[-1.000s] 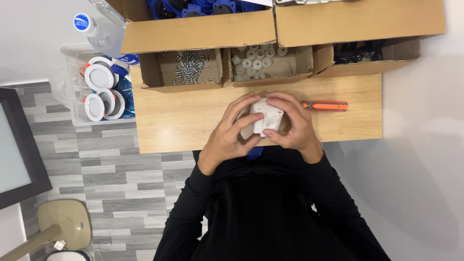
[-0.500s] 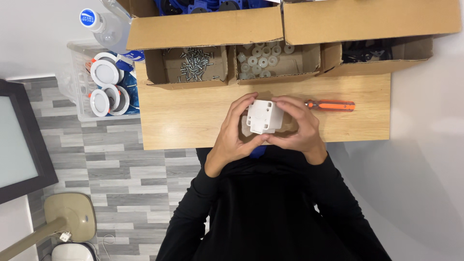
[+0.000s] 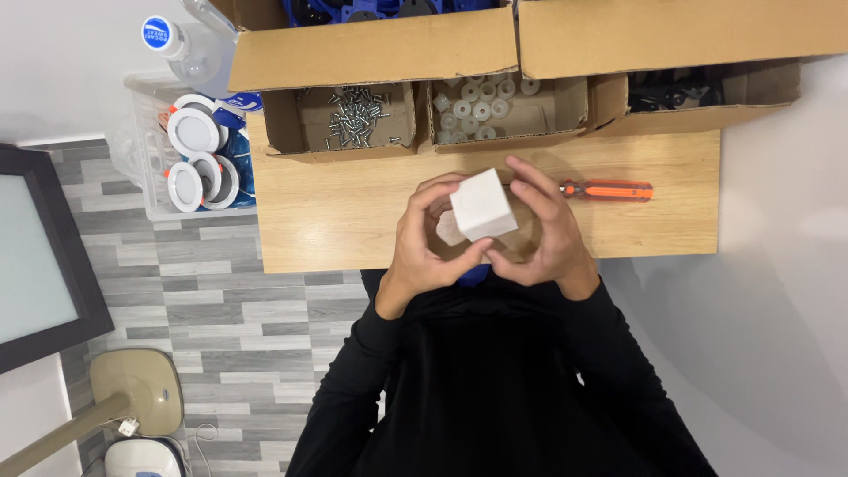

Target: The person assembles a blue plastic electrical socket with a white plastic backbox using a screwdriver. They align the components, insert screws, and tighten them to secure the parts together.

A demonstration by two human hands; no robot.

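Seen from above, a light wooden worktop (image 3: 336, 221) stands against a white wall over grey plank flooring, with open cardboard boxes along its far edge: one holds loose silver screws (image 3: 358, 108), the next round white plastic spacers (image 3: 477, 102), and a third dark parts too shadowed to make out. An orange-handled screwdriver (image 3: 608, 189) lies flat on the wood just to the right of the hands. Off the worktop's left end, a clear plastic bin (image 3: 150, 163) holds round white light fittings. A person in a black long-sleeved top holds a small white plastic cube-shaped housing (image 3: 481, 205) just above the worktop's near edge, at its middle. The left hand (image 3: 430, 249) curls around the cube's left side and underside; the right hand (image 3: 541, 231) cups its right side with fingers arched over the top. Both grips are pressed onto the cube, which sits tilted with a corner upward. Turning such a smooth piece probably goes best with one hand steadying while the other shifts, kept low over the wood.
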